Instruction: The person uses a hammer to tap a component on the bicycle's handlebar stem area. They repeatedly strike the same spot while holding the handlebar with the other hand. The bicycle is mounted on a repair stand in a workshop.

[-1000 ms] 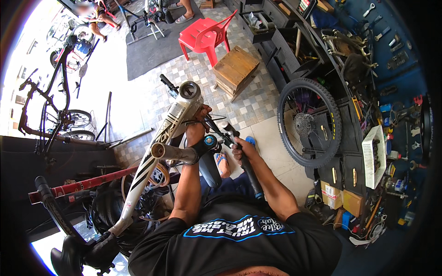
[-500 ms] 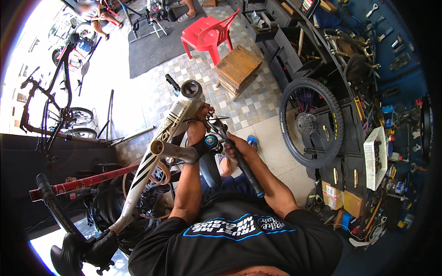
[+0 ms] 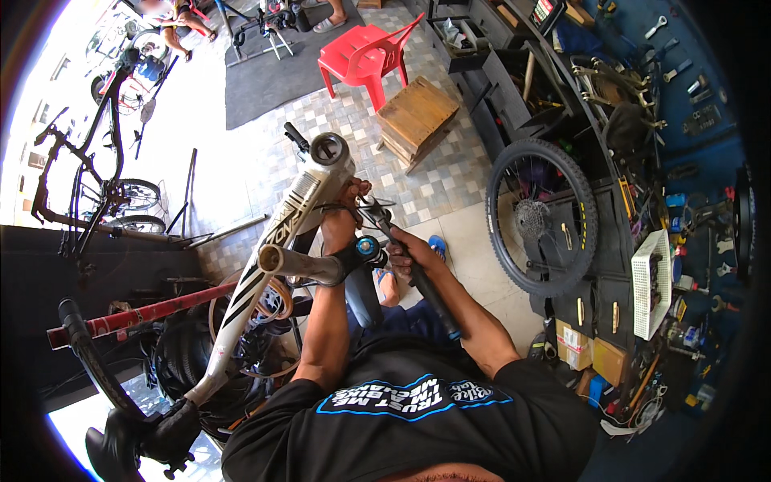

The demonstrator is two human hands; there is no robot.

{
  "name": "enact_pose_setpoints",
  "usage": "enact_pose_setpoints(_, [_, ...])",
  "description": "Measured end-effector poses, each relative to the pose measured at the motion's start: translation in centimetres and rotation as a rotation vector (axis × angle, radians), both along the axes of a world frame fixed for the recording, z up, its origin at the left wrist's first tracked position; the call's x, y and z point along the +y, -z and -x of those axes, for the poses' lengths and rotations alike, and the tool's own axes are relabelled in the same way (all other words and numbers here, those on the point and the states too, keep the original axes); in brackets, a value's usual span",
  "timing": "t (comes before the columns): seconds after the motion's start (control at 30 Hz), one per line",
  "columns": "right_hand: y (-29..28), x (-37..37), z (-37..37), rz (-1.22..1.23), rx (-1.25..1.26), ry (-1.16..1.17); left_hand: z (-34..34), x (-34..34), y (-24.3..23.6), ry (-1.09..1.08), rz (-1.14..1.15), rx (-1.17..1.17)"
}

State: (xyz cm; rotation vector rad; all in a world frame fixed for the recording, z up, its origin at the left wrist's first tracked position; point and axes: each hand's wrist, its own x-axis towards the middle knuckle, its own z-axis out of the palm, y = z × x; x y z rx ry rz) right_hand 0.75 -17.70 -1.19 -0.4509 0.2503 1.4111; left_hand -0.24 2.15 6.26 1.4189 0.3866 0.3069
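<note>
A white bicycle frame (image 3: 237, 309) with black stripes slants up in front of me, its open head tube (image 3: 328, 149) uppermost. Behind the head tube, my left hand (image 3: 346, 206) is closed, fingers curled and partly hidden by the frame; what it grips cannot be made out. My right hand (image 3: 408, 252) is wrapped round a long black-handled tool (image 3: 434, 299) with a blue end. The tool's metal head points toward my left fingers. Between my forearms sits a black clamp (image 3: 353, 255) with a blue-centred knob, beside the frame's tube.
A bicycle wheel (image 3: 585, 217) leans against dark drawers at the right, near a white basket (image 3: 651, 285). Ahead stand a wooden stool (image 3: 417, 114) and a red plastic chair (image 3: 365, 60). A red tube (image 3: 144, 315) and a black bicycle frame (image 3: 116, 145) are left. Other people sit farther off.
The view has shifted slightly. Both hands stay near the head tube, and my right hand keeps its hold on the black-handled tool.
</note>
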Motion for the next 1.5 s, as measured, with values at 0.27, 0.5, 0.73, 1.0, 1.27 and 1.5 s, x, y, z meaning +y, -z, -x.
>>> enact_pose_setpoints(0.27, [3.0, -4.2, 1.3, 0.169, 0.158, -0.093, 0.4, -0.7, -1.1, -0.045, -0.025, 0.134])
enact_pose_setpoints(0.5, [2.3, -1.8, 0.4, 0.092, 0.218, -0.069, 0.1, -0.7, -0.2, -0.028, -0.034, 0.091])
enact_pose_setpoints(0.73, [0.7, -2.1, 1.0, 0.003, 0.081, -0.113, 0.6, -0.3, -1.0, -0.067, -0.112, 0.092])
enact_pose_setpoints(1.0, [3.6, -4.5, 0.7, 0.328, 0.238, -0.089, 0.3, -1.4, -1.6, -0.033, -0.049, 0.122])
enact_pose_setpoints(1.27, [0.2, -2.0, -0.6, -0.015, 0.041, -0.089, -0.3, -0.7, -0.6, -0.031, -0.117, 0.064])
enact_pose_setpoints(1.5, [3.2, -5.5, 1.3, 0.171, 0.16, -0.1, 0.5, -1.3, -1.9, -0.056, -0.106, 0.137])
